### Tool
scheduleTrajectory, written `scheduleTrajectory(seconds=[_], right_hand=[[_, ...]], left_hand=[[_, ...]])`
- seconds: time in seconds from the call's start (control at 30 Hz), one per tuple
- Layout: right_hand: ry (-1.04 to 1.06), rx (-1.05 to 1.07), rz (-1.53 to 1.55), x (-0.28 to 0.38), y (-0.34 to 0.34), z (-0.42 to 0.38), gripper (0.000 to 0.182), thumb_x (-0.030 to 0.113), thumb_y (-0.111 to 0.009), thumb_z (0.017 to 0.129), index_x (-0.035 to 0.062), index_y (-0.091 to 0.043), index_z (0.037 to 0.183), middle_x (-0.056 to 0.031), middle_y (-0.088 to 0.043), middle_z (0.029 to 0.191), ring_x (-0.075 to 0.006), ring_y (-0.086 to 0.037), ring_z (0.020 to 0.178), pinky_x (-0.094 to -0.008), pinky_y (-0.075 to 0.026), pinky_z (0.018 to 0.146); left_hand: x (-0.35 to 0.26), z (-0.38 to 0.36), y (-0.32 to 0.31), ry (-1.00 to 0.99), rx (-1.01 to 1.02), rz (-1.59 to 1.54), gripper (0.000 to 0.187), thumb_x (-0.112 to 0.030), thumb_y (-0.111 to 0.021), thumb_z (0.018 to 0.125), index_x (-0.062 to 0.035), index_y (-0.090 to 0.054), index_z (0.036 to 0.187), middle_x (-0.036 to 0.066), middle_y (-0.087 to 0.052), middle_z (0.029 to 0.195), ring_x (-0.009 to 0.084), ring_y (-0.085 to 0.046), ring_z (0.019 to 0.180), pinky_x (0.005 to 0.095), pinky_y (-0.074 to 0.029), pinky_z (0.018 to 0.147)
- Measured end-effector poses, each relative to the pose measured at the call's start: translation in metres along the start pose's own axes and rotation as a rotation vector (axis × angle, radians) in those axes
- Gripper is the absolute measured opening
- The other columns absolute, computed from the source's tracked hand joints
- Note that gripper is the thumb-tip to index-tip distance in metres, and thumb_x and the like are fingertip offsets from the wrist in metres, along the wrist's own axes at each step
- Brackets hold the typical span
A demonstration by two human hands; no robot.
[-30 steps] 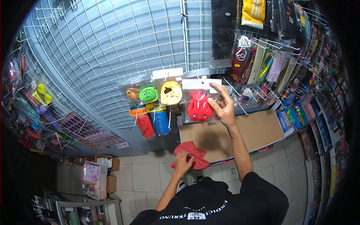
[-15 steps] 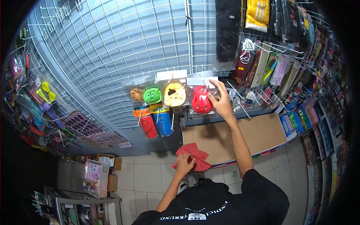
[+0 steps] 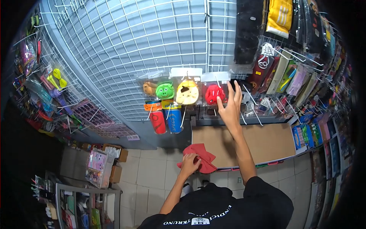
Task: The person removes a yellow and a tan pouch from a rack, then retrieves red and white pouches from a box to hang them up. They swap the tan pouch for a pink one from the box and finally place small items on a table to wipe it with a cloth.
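Note:
A red cloth [image 3: 206,153] is bunched in my left hand [image 3: 189,165], low over the near edge of the brown board, its folds spreading to the right. My right hand [image 3: 231,108] is raised with fingers spread, fingertips at the right edge of a clear packet. Inside that packet is a red plush character item [image 3: 214,94] under a white header card. To its left hang a yellow plush face item [image 3: 187,93], a green one [image 3: 165,91] and a brown one [image 3: 149,88]. A red sleeve-like packet [image 3: 158,121] and a blue one [image 3: 174,120] hang below them.
White wire grid [image 3: 152,38] covers the wall, with hooks sticking out. Packaged socks [image 3: 279,17] and other goods hang at the right. A brown board [image 3: 263,141] lies below; boxes [image 3: 303,135] stand at its right end. A glass case [image 3: 87,187] is at lower left.
My right hand has spread its fingers and shifted slightly off the red plush packet, which now hangs tilted. My left hand stays on the cloth. The view has shifted a little left.

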State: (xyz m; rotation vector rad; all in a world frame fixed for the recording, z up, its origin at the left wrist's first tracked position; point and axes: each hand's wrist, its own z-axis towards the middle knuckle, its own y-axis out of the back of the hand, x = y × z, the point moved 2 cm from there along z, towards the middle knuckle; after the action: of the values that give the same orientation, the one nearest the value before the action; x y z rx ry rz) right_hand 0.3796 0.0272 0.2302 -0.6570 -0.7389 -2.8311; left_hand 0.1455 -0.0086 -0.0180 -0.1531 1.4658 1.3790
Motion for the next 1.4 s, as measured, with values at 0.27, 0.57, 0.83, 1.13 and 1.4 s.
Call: scheduleTrajectory(seconds=[0.27, 0.57, 0.83, 1.13, 1.4], right_hand=[[-0.237, 0.513, 0.587, -0.017, -0.047, -0.180, 0.029, 0.012, -0.066, 0.085, 0.0036, -0.056, 0.111, -0.0182, -0.050, 0.128, -0.0365, -0.049, 0.121, -0.0422, -0.039, 0.102], [-0.008, 0.955, 0.094, -0.099, -0.098, -0.352, 0.064, 0.042, -0.063, 0.087, 0.0169, -0.043, 0.143, -0.0169, -0.027, 0.154, -0.0394, -0.030, 0.138, -0.0537, -0.021, 0.114], [0.032, 0.898, 0.034, -0.092, -0.104, -0.364, 0.046, 0.031, -0.058, 0.092, 0.0156, -0.052, 0.135, -0.0152, -0.031, 0.153, -0.0375, -0.031, 0.139, -0.0543, -0.022, 0.113], [0.196, 0.753, -0.080, -0.096, -0.112, -0.387, 0.043, 0.032, -0.050, 0.097, 0.0137, -0.049, 0.136, -0.0150, -0.034, 0.151, -0.0373, -0.034, 0.136, -0.0520, -0.026, 0.110], [0.001, 0.415, 0.029, -0.041, -0.054, -0.459, 0.048, 0.015, -0.050, 0.090, 0.0029, -0.043, 0.136, -0.0218, -0.043, 0.140, -0.0371, -0.041, 0.130, -0.0477, -0.032, 0.108]], left_hand=[[-0.030, -0.004, 0.007, 0.157, -0.149, 0.219, 0.041, -0.028, -0.063, 0.087, -0.0094, -0.053, 0.123, 0.012, -0.049, 0.131, 0.0321, -0.045, 0.125, 0.0538, -0.024, 0.109], [0.039, -0.181, -0.023, 0.699, -0.406, 0.058, 0.039, -0.027, -0.058, 0.093, -0.0046, -0.049, 0.123, 0.016, -0.049, 0.125, 0.0339, -0.047, 0.119, 0.0486, -0.038, 0.096], [0.051, -0.439, -0.094, 1.388, 0.033, -0.163, 0.047, -0.046, -0.061, 0.088, -0.0035, -0.059, 0.108, 0.021, -0.065, 0.106, 0.0394, -0.059, 0.106, 0.0455, -0.046, 0.092], [-0.024, -0.582, -0.173, 1.599, -0.454, -0.509, 0.044, -0.043, -0.062, 0.090, -0.0018, -0.061, 0.105, 0.010, -0.069, 0.087, 0.0191, -0.063, 0.076, 0.0336, -0.051, 0.070], [-0.097, -0.685, -0.236, 1.632, -0.895, -0.678, 0.045, -0.042, -0.061, 0.090, -0.0040, -0.058, 0.114, 0.011, -0.069, 0.091, 0.0177, -0.064, 0.080, 0.0320, -0.051, 0.068]])
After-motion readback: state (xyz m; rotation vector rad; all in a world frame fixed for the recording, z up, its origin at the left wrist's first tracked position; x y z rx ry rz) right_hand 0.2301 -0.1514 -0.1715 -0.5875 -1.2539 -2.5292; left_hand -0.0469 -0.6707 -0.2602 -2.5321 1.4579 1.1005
